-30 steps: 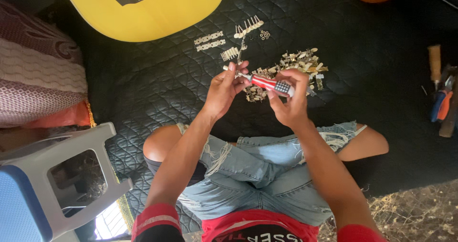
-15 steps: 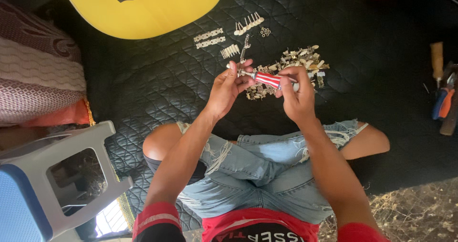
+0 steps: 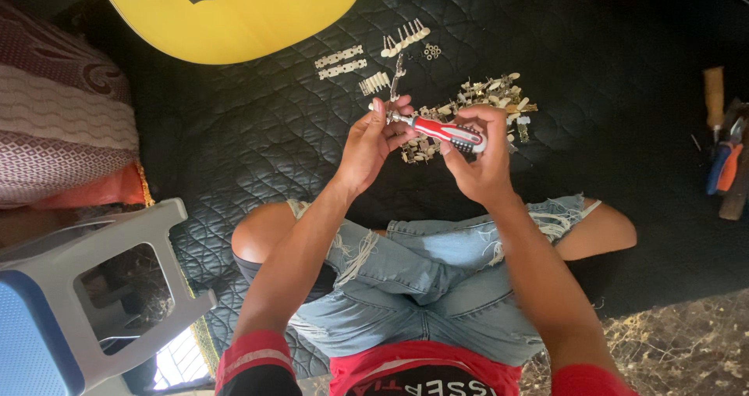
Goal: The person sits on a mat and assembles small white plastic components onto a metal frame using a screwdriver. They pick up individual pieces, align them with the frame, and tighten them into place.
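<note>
My right hand (image 3: pixel 480 158) grips a red and grey screwdriver (image 3: pixel 446 132) by its handle, tip pointing left. The tip meets a small metal tuner part (image 3: pixel 388 115) pinched in the fingers of my left hand (image 3: pixel 373 140). Both hands hover above a pile of metal tuner parts (image 3: pixel 476 103) on the black quilted mat (image 3: pixel 250 146). My crossed legs in torn jeans lie below the hands.
A yellow guitar body (image 3: pixel 234 14) lies at the top left. Small plates (image 3: pixel 339 60), pegs (image 3: pixel 406 39) and washers (image 3: pixel 431 51) are laid out near it. Hand tools (image 3: pixel 725 158) sit at the right edge. A grey stool (image 3: pixel 101 287) and patterned cushion (image 3: pixel 55 131) stand left.
My right hand has shifted its grip slightly along the screwdriver handle; both hands stay together above the parts pile, and the view has drifted a little.
</note>
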